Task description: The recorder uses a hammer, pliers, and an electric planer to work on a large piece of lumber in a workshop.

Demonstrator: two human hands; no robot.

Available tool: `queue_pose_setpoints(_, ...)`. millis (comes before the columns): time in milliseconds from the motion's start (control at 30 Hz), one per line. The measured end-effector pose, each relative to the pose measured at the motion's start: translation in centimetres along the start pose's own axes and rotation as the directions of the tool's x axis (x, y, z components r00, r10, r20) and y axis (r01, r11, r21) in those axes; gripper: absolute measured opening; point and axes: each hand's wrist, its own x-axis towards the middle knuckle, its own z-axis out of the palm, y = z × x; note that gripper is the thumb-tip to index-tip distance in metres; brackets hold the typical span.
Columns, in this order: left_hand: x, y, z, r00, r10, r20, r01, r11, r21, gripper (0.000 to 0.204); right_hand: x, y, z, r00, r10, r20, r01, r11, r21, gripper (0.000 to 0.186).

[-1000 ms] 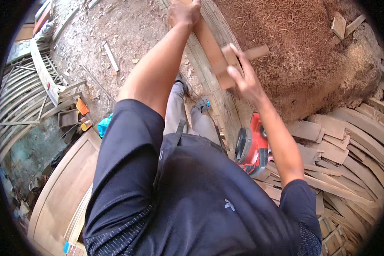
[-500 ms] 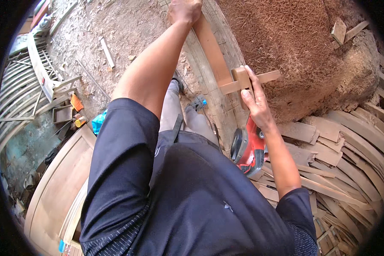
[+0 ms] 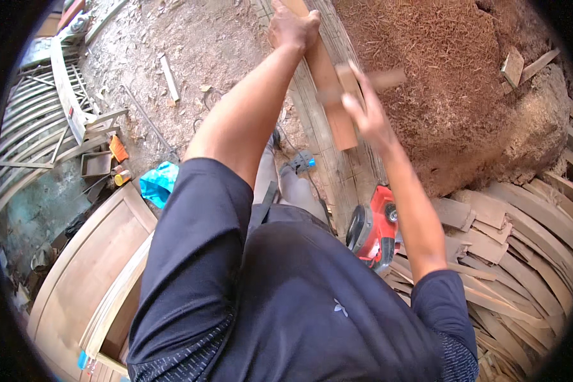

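A narrow reddish-brown board (image 3: pixel 336 114) lies lengthwise on a thick weathered beam (image 3: pixel 356 169). My left hand (image 3: pixel 293 28) grips it near its far end, with the fingers curled over its side. In my right hand (image 3: pixel 370 114) is a wooden marking gauge, a block crossed by a thin bar (image 3: pixel 389 79). The fingers and thumb are around its block (image 3: pixel 348 77), and the bar lies across the board, short of the board's near end. Motion blurs the gauge and the fingertips. A red and black power tool (image 3: pixel 382 207) sits on the beam, below my right hand.
Wood shavings (image 3: pixel 426 83) are heaped to the right of the beam, above stacked planks (image 3: pixel 528 235). At left are a wooden panel (image 3: pixel 83 254), a blue plastic bag (image 3: pixel 158 183) and a small open box (image 3: pixel 96 164). A cable (image 3: pixel 309 181) runs near my feet.
My right hand and the marking gauge have moved away from me along the board, uncovering its near end. My left hand appears slightly lower and further right in the view.
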Motion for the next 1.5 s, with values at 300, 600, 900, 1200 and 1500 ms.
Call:
queue_pose_setpoints(300,1.1,-1.4,3.1,0.981,0.148,-0.128,-0.161,0.982,-0.095,0.088,3.1,0.2,-0.1,0.999,0.016,-0.043,-0.014,0.998,0.054,0.066)
queue_pose_setpoints(600,0.1,-0.4,1.8,0.992,0.102,-0.067,-0.103,0.995,0.001,0.074,-2.2,0.0,-0.5,0.995,0.1,-0.025,-0.094,0.982,0.165,0.064)
queue_pose_setpoints(900,1.0,-0.3,1.8,0.992,0.094,-0.079,-0.09,0.994,0.055,0.069,-5.1,1.2,-0.7,0.999,0.018,-0.048,-0.015,0.999,0.047,0.066)
queue_pose_setpoints(1200,0.7,0.1,1.9,0.988,0.15,-0.019,-0.15,0.989,0.006,0.083,-2.0,1.4,0.0,0.992,-0.06,-0.107,0.068,0.995,0.07,0.062)
queue_pose_setpoints(1500,3.0,-3.1,1.8,0.958,0.27,0.095,-0.187,0.841,-0.508,0.098,0.0,0.8,0.5,0.997,-0.005,-0.08,0.021,0.978,0.207,0.063)
